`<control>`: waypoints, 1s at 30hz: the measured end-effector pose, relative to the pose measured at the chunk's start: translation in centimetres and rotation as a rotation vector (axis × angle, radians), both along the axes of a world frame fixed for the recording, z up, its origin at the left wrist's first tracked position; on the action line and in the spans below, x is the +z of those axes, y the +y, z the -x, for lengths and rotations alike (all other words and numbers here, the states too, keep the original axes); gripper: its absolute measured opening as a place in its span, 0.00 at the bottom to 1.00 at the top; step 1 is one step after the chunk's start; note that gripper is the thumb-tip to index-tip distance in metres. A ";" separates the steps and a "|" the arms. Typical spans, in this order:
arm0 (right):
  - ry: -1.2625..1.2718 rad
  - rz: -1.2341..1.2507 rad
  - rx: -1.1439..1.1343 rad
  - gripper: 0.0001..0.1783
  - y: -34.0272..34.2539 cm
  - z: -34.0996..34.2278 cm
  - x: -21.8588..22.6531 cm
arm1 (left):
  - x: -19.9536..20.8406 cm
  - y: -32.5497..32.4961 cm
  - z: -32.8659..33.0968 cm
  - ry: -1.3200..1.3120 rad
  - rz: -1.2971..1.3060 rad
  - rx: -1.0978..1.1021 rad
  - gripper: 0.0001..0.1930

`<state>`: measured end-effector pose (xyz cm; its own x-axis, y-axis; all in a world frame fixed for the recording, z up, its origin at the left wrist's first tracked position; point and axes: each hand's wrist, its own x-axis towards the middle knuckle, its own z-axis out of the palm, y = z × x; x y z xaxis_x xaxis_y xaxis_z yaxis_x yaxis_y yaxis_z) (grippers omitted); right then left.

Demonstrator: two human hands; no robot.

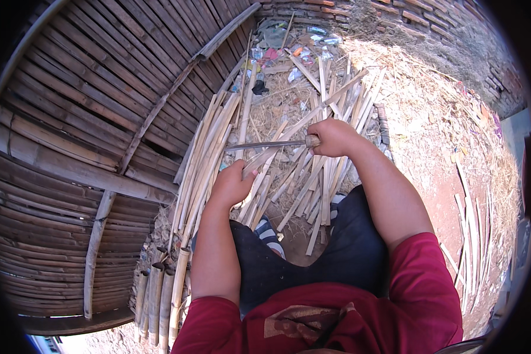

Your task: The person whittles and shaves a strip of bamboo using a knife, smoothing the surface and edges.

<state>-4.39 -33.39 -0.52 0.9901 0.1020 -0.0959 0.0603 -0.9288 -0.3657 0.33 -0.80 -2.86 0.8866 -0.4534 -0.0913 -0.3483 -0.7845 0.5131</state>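
Note:
My right hand [335,137] is closed round the short wooden handle of a long knife [265,144], whose narrow blade points to the left. A split bamboo strip [258,160] is gripped in my left hand [232,182], its fingers wrapped round the near end. From there the strip slants up and to the right, passing by the blade near the handle. Blade and strip cross in the picture; whether they touch, I cannot tell. Beneath both hands lies a loose heap of pale bamboo strips [301,200], between my sandalled feet [269,237].
A bamboo slat wall [88,88] stands close on my left, with long strips [209,147] beside it. Several bamboo poles [156,295] are at the lower left. More strips [471,242] lie at the right. Litter [295,53] and a brick wall [419,17] are at the far side.

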 end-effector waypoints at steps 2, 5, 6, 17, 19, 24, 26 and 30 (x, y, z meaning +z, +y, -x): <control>0.000 0.007 0.007 0.26 -0.1 -0.1 -0.4 | -0.4 0.1 -0.2 0.002 -0.020 -0.012 0.21; 0.018 0.024 0.019 0.26 0.0 -0.2 -0.3 | -0.3 0.1 -0.2 0.013 -0.047 -0.019 0.22; -0.005 0.020 0.025 0.26 0.0 -0.2 -0.6 | -0.1 0.0 -0.1 0.027 -0.050 -0.014 0.22; 0.101 0.044 0.077 0.26 0.4 -0.3 -1.1 | -0.1 -0.1 0.0 0.143 -0.091 -0.069 0.27; 0.152 0.036 0.101 0.26 0.7 -0.4 -1.3 | 0.0 -0.3 0.1 0.161 -0.101 -0.097 0.27; 0.259 0.032 0.147 0.29 1.7 -0.9 -3.0 | -1.3 -0.1 -0.1 0.190 -0.156 -0.153 0.27; 0.306 0.079 0.170 0.32 2.3 -0.8 -2.9 | -1.0 -0.3 0.1 0.225 -0.129 -0.159 0.27; 0.435 0.150 0.176 0.36 2.7 -1.5 -3.5 | -0.4 -1.1 0.6 0.266 -0.101 -0.147 0.25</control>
<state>-2.84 -30.65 -4.07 0.8240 0.2176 -0.5231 0.0923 -0.9625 -0.2551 -0.25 -1.87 -3.25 0.7516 -0.5516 -0.3618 -0.3259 -0.7873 0.5234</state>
